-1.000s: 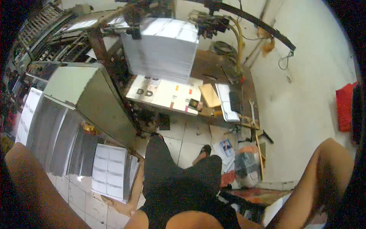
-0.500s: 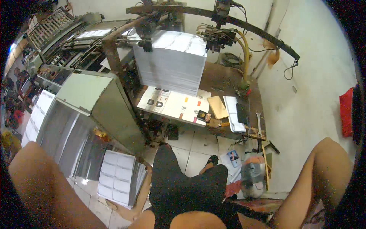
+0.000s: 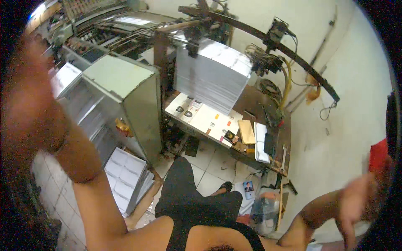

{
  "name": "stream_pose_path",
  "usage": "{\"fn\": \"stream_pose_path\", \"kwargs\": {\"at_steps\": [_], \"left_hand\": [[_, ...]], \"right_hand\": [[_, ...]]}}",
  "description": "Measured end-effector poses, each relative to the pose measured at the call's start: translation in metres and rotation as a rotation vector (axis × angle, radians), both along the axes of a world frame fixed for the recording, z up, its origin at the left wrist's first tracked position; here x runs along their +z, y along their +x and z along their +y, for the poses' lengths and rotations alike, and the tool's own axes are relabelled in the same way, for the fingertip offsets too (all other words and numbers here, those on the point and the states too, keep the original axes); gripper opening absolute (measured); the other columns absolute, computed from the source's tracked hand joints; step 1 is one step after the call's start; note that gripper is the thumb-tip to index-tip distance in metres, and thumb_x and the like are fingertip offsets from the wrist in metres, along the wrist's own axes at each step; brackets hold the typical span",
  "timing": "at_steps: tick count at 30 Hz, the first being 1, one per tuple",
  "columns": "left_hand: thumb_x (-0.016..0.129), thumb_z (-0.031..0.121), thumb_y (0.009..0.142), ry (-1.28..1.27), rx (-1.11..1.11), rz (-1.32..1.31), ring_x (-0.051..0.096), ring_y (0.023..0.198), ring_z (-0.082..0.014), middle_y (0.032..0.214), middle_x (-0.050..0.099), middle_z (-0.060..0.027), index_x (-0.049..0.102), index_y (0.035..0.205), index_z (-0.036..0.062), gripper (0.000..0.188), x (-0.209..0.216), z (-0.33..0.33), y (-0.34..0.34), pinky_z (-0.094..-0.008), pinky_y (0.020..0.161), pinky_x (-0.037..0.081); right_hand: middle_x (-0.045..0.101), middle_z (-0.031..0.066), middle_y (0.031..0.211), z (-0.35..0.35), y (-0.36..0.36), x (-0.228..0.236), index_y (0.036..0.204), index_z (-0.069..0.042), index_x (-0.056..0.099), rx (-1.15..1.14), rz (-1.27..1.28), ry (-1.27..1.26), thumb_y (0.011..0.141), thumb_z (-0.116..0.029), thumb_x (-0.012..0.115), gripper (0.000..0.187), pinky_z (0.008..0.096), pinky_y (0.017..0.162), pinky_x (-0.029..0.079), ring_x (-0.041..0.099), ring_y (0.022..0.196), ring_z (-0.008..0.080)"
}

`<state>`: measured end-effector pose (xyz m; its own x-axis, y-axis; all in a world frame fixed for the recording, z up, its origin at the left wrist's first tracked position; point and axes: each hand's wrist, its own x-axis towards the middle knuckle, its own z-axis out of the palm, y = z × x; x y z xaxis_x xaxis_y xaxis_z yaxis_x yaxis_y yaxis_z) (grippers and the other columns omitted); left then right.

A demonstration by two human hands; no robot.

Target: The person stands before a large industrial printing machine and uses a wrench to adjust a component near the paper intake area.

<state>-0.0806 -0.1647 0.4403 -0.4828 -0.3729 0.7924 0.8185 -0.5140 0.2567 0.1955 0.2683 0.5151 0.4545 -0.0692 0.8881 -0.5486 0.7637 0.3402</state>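
My left hand [image 3: 31, 96] is raised at the far left, smeared by motion, with its fingers not readable. It appears in front of the open side of the green metal cabinet [image 3: 115, 77] and the floor. At the lower right my right hand [image 3: 356, 203] is blurred and partly dark at the rim. Just above it is a red cloth-like thing [image 3: 379, 154]; whether the hand touches it I cannot tell. Near my legs, a stack of white printed sheets [image 3: 125, 171] sits low beside the cabinet.
A tall paper stack [image 3: 209, 79] stands above a brown worktable [image 3: 272, 98], under a curved metal bar [image 3: 259, 35]. On the table lie printed sheets [image 3: 205, 121], a yellow block [image 3: 246, 131] and a wrench [image 3: 284, 159]. A plastic-wrapped bundle [image 3: 266, 211] rests near my right leg.
My left arm has swung up across the left side, and my right hand has come into view at lower right. The whole view has tilted and shifted.
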Motion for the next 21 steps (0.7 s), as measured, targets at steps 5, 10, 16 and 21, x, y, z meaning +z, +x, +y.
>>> {"fn": "stream_pose_path", "kwargs": {"at_steps": [5,10,16,21], "left_hand": [[0.075,0.040,0.089,-0.956,0.744,0.173,0.051,0.133,-0.0366,0.147,0.051,-0.0204,0.052,0.145,0.0090,0.068,0.004,0.025,-0.053,-0.0443,0.113,0.038],[0.056,0.069,0.091,-1.388,1.032,-0.279,0.024,0.150,-0.0442,0.160,0.031,-0.0261,0.048,0.150,0.0175,0.078,-0.077,0.009,-0.126,-0.0606,0.119,0.020],[0.044,0.080,0.089,-1.501,0.911,-0.572,0.019,0.152,-0.0449,0.161,0.029,-0.0256,0.045,0.153,0.0167,0.090,-0.116,0.031,-0.149,-0.0586,0.123,0.014],[0.046,0.077,0.090,-1.522,0.883,-0.607,0.022,0.151,-0.0447,0.160,0.032,-0.0240,0.044,0.153,0.0174,0.087,-0.110,0.025,-0.137,-0.0570,0.123,0.018]], "right_hand": [[0.046,0.0224,0.152,0.101,-0.017,-0.192,0.150,0.001,0.043,-0.200,-1.340,-0.317,0.093,-0.054,0.057,0.081,0.0493,0.118,0.032,0.041,0.143,0.0365],[0.039,0.0198,0.158,0.082,0.030,-0.362,0.155,-0.006,0.038,-0.316,-2.149,-0.348,0.091,-0.025,0.070,0.074,0.0441,0.120,0.028,0.038,0.145,0.0364],[0.037,0.0260,0.156,0.076,0.104,-0.552,0.159,-0.016,0.030,-0.093,-2.337,-0.263,0.090,-0.052,0.069,0.087,0.0597,0.118,0.023,0.032,0.141,0.0549],[0.038,0.0254,0.155,0.054,0.100,-0.571,0.142,-0.039,0.054,-0.176,-2.089,-0.168,0.088,-0.048,0.070,0.057,0.0761,0.112,0.014,0.027,0.136,0.0660]]}}
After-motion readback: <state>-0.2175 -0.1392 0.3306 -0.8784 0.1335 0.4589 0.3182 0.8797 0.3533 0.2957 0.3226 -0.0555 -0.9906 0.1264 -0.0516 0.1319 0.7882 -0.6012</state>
